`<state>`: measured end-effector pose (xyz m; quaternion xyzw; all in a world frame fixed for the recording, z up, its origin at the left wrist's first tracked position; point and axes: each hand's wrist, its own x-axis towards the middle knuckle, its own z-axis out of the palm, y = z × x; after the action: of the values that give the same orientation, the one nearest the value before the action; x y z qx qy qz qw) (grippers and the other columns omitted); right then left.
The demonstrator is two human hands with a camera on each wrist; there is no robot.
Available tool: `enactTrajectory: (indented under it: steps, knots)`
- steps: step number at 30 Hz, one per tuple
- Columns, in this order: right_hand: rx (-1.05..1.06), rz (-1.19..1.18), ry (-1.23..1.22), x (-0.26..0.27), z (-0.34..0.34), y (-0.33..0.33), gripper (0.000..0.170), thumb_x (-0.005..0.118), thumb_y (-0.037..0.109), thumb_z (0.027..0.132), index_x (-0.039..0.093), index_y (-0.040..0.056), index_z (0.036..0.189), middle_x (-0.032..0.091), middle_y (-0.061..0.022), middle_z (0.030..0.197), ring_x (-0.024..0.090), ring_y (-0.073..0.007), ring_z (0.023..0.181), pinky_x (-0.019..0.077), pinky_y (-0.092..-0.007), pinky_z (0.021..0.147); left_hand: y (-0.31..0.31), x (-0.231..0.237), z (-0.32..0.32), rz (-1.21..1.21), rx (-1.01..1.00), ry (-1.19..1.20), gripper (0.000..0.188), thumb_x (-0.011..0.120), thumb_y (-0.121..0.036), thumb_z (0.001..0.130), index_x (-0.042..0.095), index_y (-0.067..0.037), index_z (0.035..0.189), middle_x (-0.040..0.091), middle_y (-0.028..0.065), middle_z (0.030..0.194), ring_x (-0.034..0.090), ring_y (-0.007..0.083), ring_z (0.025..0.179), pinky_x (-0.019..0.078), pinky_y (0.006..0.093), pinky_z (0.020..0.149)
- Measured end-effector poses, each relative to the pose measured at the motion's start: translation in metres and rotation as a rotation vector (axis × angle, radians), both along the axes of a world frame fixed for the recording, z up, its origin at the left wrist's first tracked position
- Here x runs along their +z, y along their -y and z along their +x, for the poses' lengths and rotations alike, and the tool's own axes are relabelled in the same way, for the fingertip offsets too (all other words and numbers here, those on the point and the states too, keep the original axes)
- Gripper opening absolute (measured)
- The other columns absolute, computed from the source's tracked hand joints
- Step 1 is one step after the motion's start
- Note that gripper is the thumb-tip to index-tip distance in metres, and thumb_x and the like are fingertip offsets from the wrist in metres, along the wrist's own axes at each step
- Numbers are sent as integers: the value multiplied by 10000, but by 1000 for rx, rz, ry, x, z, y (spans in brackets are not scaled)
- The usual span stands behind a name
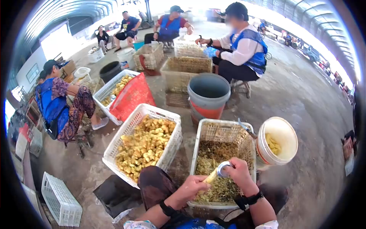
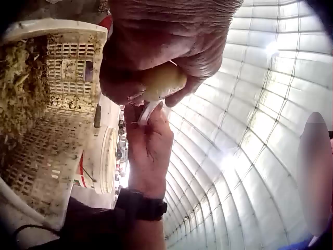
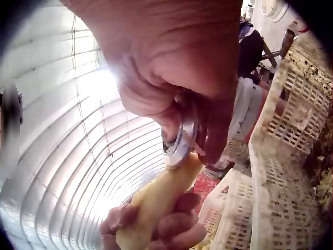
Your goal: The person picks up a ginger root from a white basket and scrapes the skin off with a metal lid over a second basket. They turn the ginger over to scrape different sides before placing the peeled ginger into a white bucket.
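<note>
My left hand [image 1: 192, 187] grips a pale yellow, mostly skinned piece of ginger [image 1: 211, 178], its tip pointing toward my other hand. With curled fingers my right hand [image 1: 241, 175] holds a shiny, rounded metal peeler [image 3: 182, 138] right at the ginger's end. In the right wrist view the ginger slants downward, left-hand fingers [image 3: 179, 224] wrapped round its lower part. From the left wrist view only the blunt end of the ginger shows, between thumb and fingers. Both hands are over a white crate [image 1: 221, 131] holding peelings [image 1: 213, 152].
A crate [image 1: 110, 149] heaped with unpeeled ginger [image 1: 143, 145] stands left. At right is a white bucket [image 1: 288, 133] with peeled pieces [image 1: 272, 144]. A knife-like tool [image 1: 247, 129] lies over the peelings crate's far rim. Beyond are a grey bucket [image 1: 209, 87] and several seated people.
</note>
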<state>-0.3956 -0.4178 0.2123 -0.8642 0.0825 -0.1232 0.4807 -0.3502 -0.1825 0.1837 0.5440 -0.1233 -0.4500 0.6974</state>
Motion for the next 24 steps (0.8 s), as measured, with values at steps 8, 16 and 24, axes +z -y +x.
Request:
enactTrajectory:
  steps: [8,16,24]
  knots:
    - [-109,472,-24,-7,1,29,41,651,36,925,668,0,937,668,-3,863,625,-67,826,521,-232,737,0,9,4,-233,95,-147,464,662,-152,874,614,86,1269,706,125,969,667,157,774,542,273,710]
    - [133,337,12,-4,1,-11,217,732,41,913,699,14,1126,658,28,942,577,-35,817,476,-205,726,9,4,3,-152,122,-46,508,646,-85,900,575,44,1385,689,84,970,630,117,769,502,246,685]
    - [-58,70,-12,0,3,23,34,681,-16,879,667,13,888,621,22,786,574,-50,755,482,-245,671,10,4,-2,75,149,496,473,669,-49,858,640,-9,1328,705,59,955,639,139,780,531,311,732]
